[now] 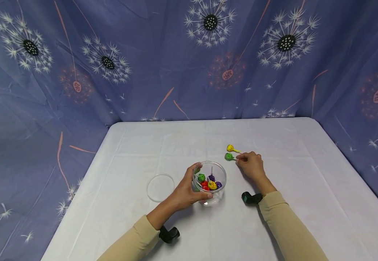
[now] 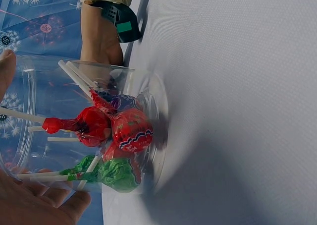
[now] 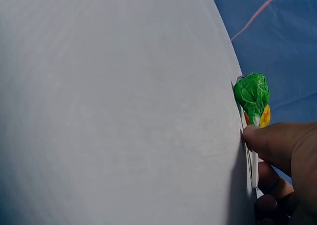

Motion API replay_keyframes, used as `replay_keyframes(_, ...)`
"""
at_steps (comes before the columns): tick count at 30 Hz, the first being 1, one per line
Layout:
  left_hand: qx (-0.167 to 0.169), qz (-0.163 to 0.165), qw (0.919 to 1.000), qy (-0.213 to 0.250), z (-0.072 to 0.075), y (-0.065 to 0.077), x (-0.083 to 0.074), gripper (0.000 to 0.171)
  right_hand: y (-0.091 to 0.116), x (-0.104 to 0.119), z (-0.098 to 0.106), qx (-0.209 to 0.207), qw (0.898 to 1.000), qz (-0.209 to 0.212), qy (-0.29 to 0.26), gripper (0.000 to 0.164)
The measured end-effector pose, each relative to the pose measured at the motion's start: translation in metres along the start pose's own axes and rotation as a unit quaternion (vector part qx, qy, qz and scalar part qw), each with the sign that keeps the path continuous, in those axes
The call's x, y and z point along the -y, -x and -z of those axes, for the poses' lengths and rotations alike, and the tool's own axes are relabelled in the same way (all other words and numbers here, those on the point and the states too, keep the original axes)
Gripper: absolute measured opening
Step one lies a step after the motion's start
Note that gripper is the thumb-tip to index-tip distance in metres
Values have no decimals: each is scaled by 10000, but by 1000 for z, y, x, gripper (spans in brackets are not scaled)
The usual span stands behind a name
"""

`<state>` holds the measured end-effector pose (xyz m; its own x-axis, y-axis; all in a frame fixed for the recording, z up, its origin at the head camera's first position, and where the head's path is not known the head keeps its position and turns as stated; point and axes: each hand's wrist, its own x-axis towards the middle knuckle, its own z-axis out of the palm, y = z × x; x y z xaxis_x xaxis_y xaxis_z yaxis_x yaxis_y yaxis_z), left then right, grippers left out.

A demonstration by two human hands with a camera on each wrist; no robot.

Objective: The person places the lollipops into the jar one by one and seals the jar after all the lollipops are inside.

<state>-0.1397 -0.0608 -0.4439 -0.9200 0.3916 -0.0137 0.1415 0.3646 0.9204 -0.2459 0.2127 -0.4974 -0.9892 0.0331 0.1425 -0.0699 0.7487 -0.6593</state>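
A: Head view: what is held?
B: A clear, round-walled jar (image 1: pixel 224 174) is gripped by the left hand (image 1: pixel 185 194), thumb on the near side, fingers on the far side. The stick end of a round, shiny green-wrapped lollipop (image 1: pixel 229 156) is pinched by the right hand (image 1: pixel 251 165), beyond the jar and to its right, at the white-clothed counter (image 1: pixel 306 203).
A: Nearby?
B: A round yellow-wrapped lollipop (image 1: pixel 230 148) is seen just past the green one. A clear circular lid-like piece (image 1: pixel 148 186) is seen left of the jar.
A: Left wrist view?
B: Jar wall held near the rim. Red-, green- and purple-wrapped lollipops (image 2: pixel 132 131) are bunched low inside, sticks pointed rimward. Whether the base is fully supported cannot be told.
A: Jar handling?
B: Judged light, stiff, smooth; slip to be expected if loosely held. Best gripped round the wall below the rim, without hard squeezing.
A: Right wrist view?
B: White stick (image 3: pixel 255 165) is pinched by thumb and fingers just behind the green head; the yellow one is mostly hidden behind it. Counter contact cannot be told.
A: Lollipop handling?
B: Judged light: hard head, chippable if dropped; stiff thin stick; slick, crinkly wrapper. Best taken by the stick, close to the head.
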Motion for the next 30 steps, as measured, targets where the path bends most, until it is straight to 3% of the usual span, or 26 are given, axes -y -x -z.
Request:
replay_keyframes(11,-18,-1,10000,24,-1,0,0,95,1,2,-2,69,9995,-299,42,17)
replay_keyframes(21,-3,3,10000,-57,-1,1,-1,97,8,6,9,41,9986,-259,-457,19)
replay_keyframes(30,-34,51,10000,13,-1,0,-1,96,22,34,29,113,9890,-252,-1453,25)
